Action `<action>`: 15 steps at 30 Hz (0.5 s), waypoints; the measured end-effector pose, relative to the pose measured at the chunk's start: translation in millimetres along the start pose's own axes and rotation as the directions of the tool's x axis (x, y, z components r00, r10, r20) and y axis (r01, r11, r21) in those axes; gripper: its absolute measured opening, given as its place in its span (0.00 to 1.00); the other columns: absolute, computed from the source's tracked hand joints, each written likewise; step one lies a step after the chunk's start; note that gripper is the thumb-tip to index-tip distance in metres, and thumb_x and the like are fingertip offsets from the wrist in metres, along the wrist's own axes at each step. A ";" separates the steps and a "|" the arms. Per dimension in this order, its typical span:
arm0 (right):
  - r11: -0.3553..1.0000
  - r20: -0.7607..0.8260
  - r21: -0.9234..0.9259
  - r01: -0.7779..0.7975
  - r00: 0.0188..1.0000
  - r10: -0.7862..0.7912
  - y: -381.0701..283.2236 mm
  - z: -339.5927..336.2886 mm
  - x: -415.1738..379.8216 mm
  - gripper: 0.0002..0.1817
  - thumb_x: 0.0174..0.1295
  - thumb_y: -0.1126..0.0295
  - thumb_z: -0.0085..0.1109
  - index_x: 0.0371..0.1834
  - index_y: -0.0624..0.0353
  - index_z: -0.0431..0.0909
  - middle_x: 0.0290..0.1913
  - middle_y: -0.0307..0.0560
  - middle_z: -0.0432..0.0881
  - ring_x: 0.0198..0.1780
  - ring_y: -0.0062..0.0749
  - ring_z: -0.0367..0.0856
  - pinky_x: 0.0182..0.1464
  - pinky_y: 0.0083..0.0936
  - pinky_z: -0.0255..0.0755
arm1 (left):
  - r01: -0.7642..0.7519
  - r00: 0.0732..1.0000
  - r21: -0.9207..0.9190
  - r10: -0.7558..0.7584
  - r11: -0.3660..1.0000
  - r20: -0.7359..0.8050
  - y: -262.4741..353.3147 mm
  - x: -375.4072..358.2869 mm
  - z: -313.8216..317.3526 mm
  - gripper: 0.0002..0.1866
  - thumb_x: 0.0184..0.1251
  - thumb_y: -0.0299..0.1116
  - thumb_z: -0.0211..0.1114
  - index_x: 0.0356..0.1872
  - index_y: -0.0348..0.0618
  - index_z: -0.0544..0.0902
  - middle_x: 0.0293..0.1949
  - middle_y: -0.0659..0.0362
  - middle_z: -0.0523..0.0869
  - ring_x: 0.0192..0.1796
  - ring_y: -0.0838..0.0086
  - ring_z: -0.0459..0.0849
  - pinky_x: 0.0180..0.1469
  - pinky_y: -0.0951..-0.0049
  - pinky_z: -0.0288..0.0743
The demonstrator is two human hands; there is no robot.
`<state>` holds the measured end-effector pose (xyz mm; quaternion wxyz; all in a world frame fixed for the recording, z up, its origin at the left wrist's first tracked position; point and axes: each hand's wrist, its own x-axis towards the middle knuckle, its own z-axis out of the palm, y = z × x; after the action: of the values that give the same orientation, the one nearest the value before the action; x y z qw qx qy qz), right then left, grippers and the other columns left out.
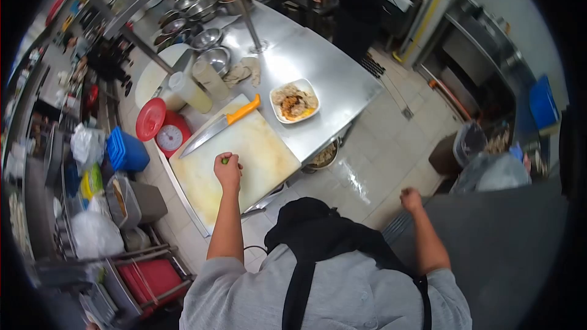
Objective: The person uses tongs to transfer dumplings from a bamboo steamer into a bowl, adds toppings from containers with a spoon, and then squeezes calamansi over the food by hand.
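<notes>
My left hand (228, 171) rests on the pale cutting board (257, 153), fingers closed around a small green thing (224, 160) that is mostly hidden. A knife with an orange handle (220, 124) lies across the far part of the board, apart from my hand. My right hand (411, 199) hangs closed in a loose fist over the tiled floor, by a grey surface, holding nothing I can see. A white square plate (312, 95) of cooked food sits on the steel counter (330, 67) beyond the board.
A red kitchen scale (170, 135), two pale containers (191, 90) and several steel bowls (208, 40) stand at the counter's far side. Another person (354, 0) works at the back. A blue bin (126, 150) and shelves are left; bagged bins (489, 168) are right.
</notes>
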<state>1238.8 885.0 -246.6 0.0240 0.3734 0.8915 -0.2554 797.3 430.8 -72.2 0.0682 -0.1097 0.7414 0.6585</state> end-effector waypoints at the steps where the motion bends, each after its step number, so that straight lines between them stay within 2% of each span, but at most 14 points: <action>1: 0.984 -0.100 -0.124 0.129 0.985 -0.142 -54.8 -41.0 43.0 0.13 0.61 0.66 0.58 0.43 0.63 0.81 0.39 0.60 0.84 0.44 0.50 0.84 0.46 0.37 0.77 | -0.043 0.996 -0.032 0.041 0.999 -0.074 -2.8 -2.6 -3.0 0.09 0.57 0.24 0.64 0.38 0.39 0.75 0.25 0.59 0.79 0.19 0.76 0.77 0.17 0.78 0.65; 2: 0.987 -0.172 -0.077 0.143 0.973 -0.155 -104.5 -69.3 86.4 0.12 0.60 0.66 0.59 0.41 0.63 0.81 0.38 0.58 0.84 0.41 0.49 0.84 0.44 0.36 0.77 | -0.100 0.990 -0.065 0.092 0.993 -0.109 -18.4 4.9 -1.5 0.09 0.57 0.23 0.64 0.37 0.40 0.75 0.24 0.59 0.78 0.18 0.78 0.76 0.16 0.77 0.65; 3: 0.973 -0.172 -0.016 0.232 0.958 -0.231 -151.1 -93.8 128.7 0.10 0.60 0.66 0.60 0.37 0.63 0.82 0.36 0.56 0.84 0.38 0.48 0.83 0.41 0.37 0.76 | -0.104 0.986 -0.083 0.092 0.991 -0.138 -22.3 3.2 0.3 0.09 0.57 0.23 0.64 0.37 0.40 0.75 0.24 0.59 0.78 0.18 0.78 0.76 0.16 0.77 0.65; 5: 0.886 -0.213 -0.067 0.458 0.861 -0.462 -254.1 -129.2 185.5 0.09 0.59 0.66 0.61 0.34 0.62 0.82 0.34 0.55 0.84 0.36 0.47 0.83 0.39 0.38 0.75 | -0.068 0.984 -0.074 0.055 0.995 -0.167 -30.6 -1.3 12.5 0.08 0.57 0.23 0.64 0.36 0.40 0.75 0.25 0.59 0.79 0.22 0.77 0.78 0.23 0.76 0.71; 6: 0.846 -0.188 -0.073 0.529 0.825 -0.532 -305.7 -140.3 206.3 0.10 0.59 0.66 0.61 0.34 0.62 0.82 0.33 0.54 0.84 0.36 0.47 0.83 0.39 0.38 0.75 | -0.076 0.981 -0.092 0.057 0.993 -0.187 -37.2 2.8 15.8 0.08 0.57 0.23 0.64 0.36 0.40 0.75 0.25 0.59 0.79 0.22 0.77 0.78 0.23 0.76 0.71; 7: 0.801 -0.158 -0.076 0.594 0.786 -0.598 -354.5 -144.4 222.6 0.10 0.59 0.65 0.62 0.34 0.62 0.82 0.33 0.54 0.83 0.36 0.47 0.83 0.39 0.37 0.75 | -0.152 0.969 0.006 0.150 0.988 -0.197 -47.2 7.0 17.2 0.07 0.57 0.22 0.63 0.36 0.40 0.75 0.26 0.59 0.80 0.25 0.77 0.79 0.28 0.76 0.73; 8: 0.793 -0.101 -0.031 0.608 0.788 -0.608 -398.8 -141.9 235.1 0.10 0.59 0.64 0.61 0.34 0.60 0.83 0.35 0.54 0.84 0.39 0.48 0.82 0.42 0.38 0.75 | -0.216 0.951 0.106 0.233 0.971 -0.201 -57.8 9.1 18.7 0.06 0.57 0.22 0.63 0.35 0.40 0.75 0.27 0.59 0.81 0.28 0.76 0.80 0.33 0.76 0.75; 9: 0.787 -0.041 0.010 0.617 0.787 -0.616 -437.9 -137.3 246.8 0.10 0.60 0.63 0.60 0.34 0.59 0.83 0.37 0.53 0.84 0.41 0.50 0.81 0.45 0.40 0.74 | -0.207 0.949 0.091 0.222 0.974 -0.224 -59.9 6.7 22.5 0.06 0.57 0.22 0.63 0.35 0.40 0.75 0.27 0.59 0.81 0.28 0.76 0.80 0.33 0.76 0.75; 11: 0.683 -0.004 -0.015 0.730 0.683 -0.731 -508.3 -117.1 266.9 0.10 0.60 0.63 0.61 0.35 0.59 0.83 0.37 0.52 0.84 0.41 0.49 0.82 0.45 0.39 0.75 | -0.188 0.954 -0.029 0.176 0.982 -0.244 -46.9 -3.2 24.4 0.05 0.57 0.21 0.62 0.34 0.39 0.76 0.30 0.57 0.84 0.33 0.76 0.81 0.41 0.76 0.76; 13: 0.569 -0.048 0.058 0.820 0.572 -0.819 -564.5 -88.4 291.7 0.11 0.61 0.62 0.59 0.36 0.58 0.84 0.38 0.51 0.84 0.42 0.48 0.82 0.46 0.39 0.75 | -0.178 0.945 0.018 0.175 0.984 -0.275 -41.4 -11.3 25.9 0.06 0.56 0.21 0.61 0.34 0.38 0.76 0.32 0.57 0.85 0.34 0.77 0.81 0.41 0.76 0.76; 15: 0.505 -0.093 0.010 0.863 0.504 -0.859 -621.0 -62.5 316.3 0.13 0.62 0.61 0.56 0.38 0.57 0.84 0.39 0.50 0.84 0.43 0.48 0.82 0.46 0.39 0.75 | -0.175 0.933 0.068 0.188 0.982 -0.308 -38.6 -12.5 28.7 0.06 0.56 0.21 0.61 0.35 0.38 0.76 0.33 0.56 0.86 0.34 0.77 0.82 0.40 0.76 0.76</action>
<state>599.2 754.5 5.5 -0.1503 -0.1086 0.9519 -0.2438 817.8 455.9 -109.7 -0.1090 -0.1423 0.7627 0.6214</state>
